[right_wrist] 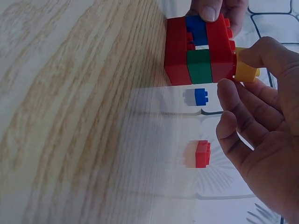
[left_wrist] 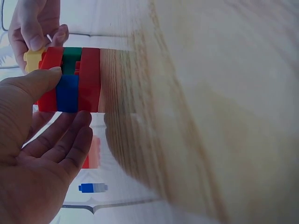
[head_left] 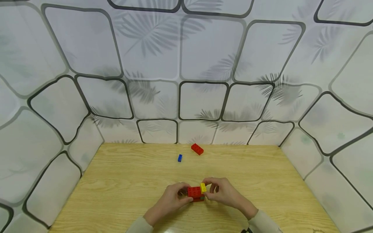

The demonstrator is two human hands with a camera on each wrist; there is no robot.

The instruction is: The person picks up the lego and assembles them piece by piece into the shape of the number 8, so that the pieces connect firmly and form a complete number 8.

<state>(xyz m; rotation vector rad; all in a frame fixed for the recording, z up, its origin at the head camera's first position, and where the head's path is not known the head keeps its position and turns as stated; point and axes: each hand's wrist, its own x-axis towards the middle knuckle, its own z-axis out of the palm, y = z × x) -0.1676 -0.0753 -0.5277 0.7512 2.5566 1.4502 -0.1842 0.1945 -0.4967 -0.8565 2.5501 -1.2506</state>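
Note:
A small stack of toy building bricks stands on the table in front of me. Its bottom is a red brick [right_wrist: 175,56], its middle layer a blue brick [left_wrist: 67,93] and a green brick [right_wrist: 199,66] with a gap between them, and its upper layer another red brick [head_left: 193,192]. My left hand [head_left: 171,198] grips the stack from the left, thumb on the near side and fingers on the far side. On the right end of the upper red brick sits a yellow brick [head_left: 203,188], pinched between thumb and index finger of my right hand [head_left: 224,193].
Farther back on the wooden table [head_left: 131,174] lie a small blue brick [head_left: 179,158] and a loose red brick [head_left: 197,149]. Patterned white panels [head_left: 201,100] rise behind the table and along both sides.

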